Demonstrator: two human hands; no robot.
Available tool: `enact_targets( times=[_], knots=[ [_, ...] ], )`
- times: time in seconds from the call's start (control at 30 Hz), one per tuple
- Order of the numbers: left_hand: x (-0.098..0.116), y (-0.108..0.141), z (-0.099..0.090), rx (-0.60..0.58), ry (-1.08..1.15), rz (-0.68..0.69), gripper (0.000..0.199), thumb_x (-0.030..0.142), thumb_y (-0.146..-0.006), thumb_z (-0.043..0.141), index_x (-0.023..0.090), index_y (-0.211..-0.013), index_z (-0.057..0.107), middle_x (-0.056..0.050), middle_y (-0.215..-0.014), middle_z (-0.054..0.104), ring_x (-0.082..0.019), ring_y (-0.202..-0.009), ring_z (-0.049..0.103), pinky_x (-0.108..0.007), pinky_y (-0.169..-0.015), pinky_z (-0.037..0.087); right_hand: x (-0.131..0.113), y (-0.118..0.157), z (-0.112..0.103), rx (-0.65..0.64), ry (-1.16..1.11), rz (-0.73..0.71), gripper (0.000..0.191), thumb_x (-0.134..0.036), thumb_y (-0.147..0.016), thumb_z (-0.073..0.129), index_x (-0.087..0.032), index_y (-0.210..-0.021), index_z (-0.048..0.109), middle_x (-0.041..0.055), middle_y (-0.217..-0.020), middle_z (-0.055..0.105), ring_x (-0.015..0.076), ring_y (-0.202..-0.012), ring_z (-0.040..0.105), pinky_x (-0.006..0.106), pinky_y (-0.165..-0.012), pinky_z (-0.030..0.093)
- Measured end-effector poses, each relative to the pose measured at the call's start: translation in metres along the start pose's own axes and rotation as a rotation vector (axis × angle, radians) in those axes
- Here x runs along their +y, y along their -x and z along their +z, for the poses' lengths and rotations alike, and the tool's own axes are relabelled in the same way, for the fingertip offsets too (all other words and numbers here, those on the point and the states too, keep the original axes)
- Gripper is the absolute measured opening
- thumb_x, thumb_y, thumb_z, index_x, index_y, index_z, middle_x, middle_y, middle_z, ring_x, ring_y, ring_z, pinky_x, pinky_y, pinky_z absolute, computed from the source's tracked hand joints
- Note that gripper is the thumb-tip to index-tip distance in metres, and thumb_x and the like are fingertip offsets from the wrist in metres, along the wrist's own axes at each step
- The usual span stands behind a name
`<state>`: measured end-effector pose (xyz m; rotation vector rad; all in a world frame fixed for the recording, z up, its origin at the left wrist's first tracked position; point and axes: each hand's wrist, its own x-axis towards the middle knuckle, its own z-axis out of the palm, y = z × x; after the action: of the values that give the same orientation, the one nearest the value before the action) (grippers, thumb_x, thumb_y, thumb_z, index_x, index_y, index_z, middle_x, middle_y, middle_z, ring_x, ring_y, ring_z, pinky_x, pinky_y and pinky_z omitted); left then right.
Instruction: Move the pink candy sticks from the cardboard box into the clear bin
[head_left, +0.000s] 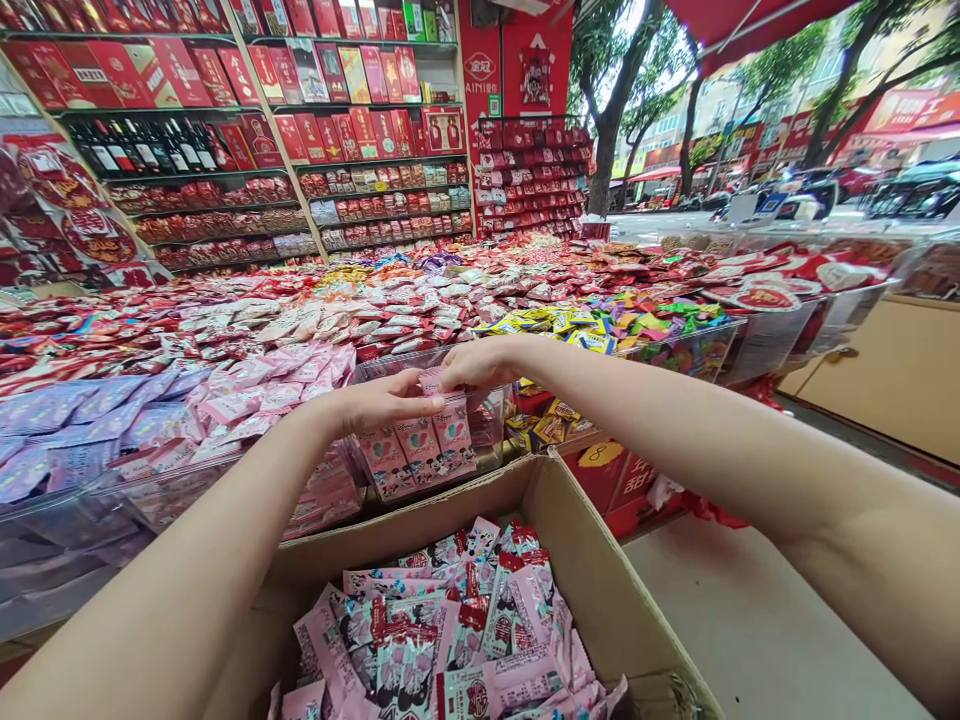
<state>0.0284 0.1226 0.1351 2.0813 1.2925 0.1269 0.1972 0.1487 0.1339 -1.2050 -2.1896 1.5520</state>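
Both hands meet over a clear plastic bin (pixel 491 425) that holds upright pink printed boxes (pixel 420 450). My left hand (pixel 386 400) has its fingers around the top of a small pink packet (pixel 433 381), thumb stretched across the front. From the right, my right hand (pixel 480 365) pinches the same packet, its fingertips partly hidden. Below the hands stands an open cardboard box (pixel 600 560) with many pink, white and red candy packets (pixel 450 620) lying loose in it.
Bins of purple packets (pixel 90 420) and pink packets (pixel 247 400) lie left. Yellow packets (pixel 562 325) and red packets (pixel 420 300) spread behind. Shelves (pixel 360 105) of red boxes and bottles rise at the back. A street with trees (pixel 611 120) shows right.
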Motion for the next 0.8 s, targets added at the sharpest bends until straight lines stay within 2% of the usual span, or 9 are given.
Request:
enact_targets(
  times=[0.13, 0.2, 0.27, 0.4, 0.57, 0.7, 0.8],
  knots=[
    [0.000, 0.001, -0.001, 0.020, -0.022, -0.014, 0.073, 0.057, -0.070, 0.052, 0.022, -0.129, 0.029, -0.008, -0.132, 0.042, -0.026, -0.119, 0.038, -0.031, -0.092, 0.036, -0.004, 0.002, 0.001, 0.077, -0.002, 0.014, 0.004, -0.013, -0.067, 0.060, -0.012, -0.069, 0.056, 0.0026, -0.067, 0.058, 0.0113, -0.059, 0.057, 0.023, -0.057, 0.051],
    [0.000, 0.001, -0.001, 0.022, -0.035, 0.008, 0.070, 0.056, -0.071, 0.052, 0.022, -0.128, 0.031, -0.007, -0.136, 0.038, -0.023, -0.122, 0.034, -0.030, -0.096, 0.031, -0.005, 0.004, 0.002, 0.109, -0.025, -0.001, 0.007, -0.020, -0.073, 0.057, -0.013, -0.072, 0.056, 0.0035, -0.070, 0.059, 0.0120, -0.063, 0.058, 0.023, -0.058, 0.052],
    [0.000, -0.001, -0.001, 0.001, -0.032, 0.021, 0.064, 0.055, -0.072, 0.051, 0.021, -0.124, 0.037, -0.007, -0.133, 0.041, -0.023, -0.120, 0.037, -0.030, -0.097, 0.031, -0.005, 0.004, 0.005, 0.089, -0.033, 0.008, 0.011, -0.022, -0.077, 0.051, -0.013, -0.074, 0.057, 0.0045, -0.071, 0.060, 0.0128, -0.065, 0.059, 0.024, -0.058, 0.052],
    [-0.001, -0.003, 0.000, -0.006, -0.020, 0.031, 0.063, 0.054, -0.073, 0.050, 0.017, -0.122, 0.037, -0.009, -0.129, 0.045, -0.023, -0.117, 0.040, -0.028, -0.093, 0.035, -0.005, 0.002, 0.009, 0.021, 0.011, 0.043, 0.009, -0.017, -0.074, 0.050, -0.013, -0.072, 0.058, 0.0054, -0.068, 0.061, 0.0144, -0.060, 0.060, 0.027, -0.056, 0.053],
    [0.001, -0.003, 0.000, -0.051, -0.050, 0.075, 0.054, 0.053, -0.074, 0.048, 0.017, -0.114, 0.050, -0.006, -0.120, 0.055, -0.024, -0.111, 0.046, -0.028, -0.092, 0.036, -0.003, -0.003, 0.007, 0.112, 0.114, 0.008, 0.013, -0.007, -0.065, 0.052, -0.012, -0.054, 0.054, 0.0040, -0.059, 0.059, 0.0135, -0.054, 0.058, 0.027, -0.053, 0.052],
    [0.003, -0.002, 0.000, -0.033, -0.035, 0.078, 0.057, 0.052, -0.074, 0.048, 0.019, -0.120, 0.045, -0.005, -0.127, 0.049, -0.023, -0.116, 0.042, -0.026, -0.093, 0.035, 0.000, -0.007, 0.007, -0.002, 0.062, 0.019, 0.011, -0.010, -0.066, 0.051, -0.013, -0.059, 0.059, 0.0045, -0.061, 0.061, 0.0156, -0.058, 0.060, 0.027, -0.053, 0.053],
    [0.004, -0.001, 0.000, -0.039, -0.011, 0.074, 0.054, 0.051, -0.073, 0.050, 0.023, -0.119, 0.049, -0.001, -0.127, 0.051, -0.023, -0.117, 0.041, -0.025, -0.095, 0.033, -0.002, -0.006, 0.006, 0.015, 0.068, 0.048, 0.010, -0.008, -0.065, 0.052, -0.013, -0.060, 0.059, 0.0052, -0.062, 0.061, 0.0163, -0.056, 0.060, 0.030, -0.052, 0.053]
  ],
)
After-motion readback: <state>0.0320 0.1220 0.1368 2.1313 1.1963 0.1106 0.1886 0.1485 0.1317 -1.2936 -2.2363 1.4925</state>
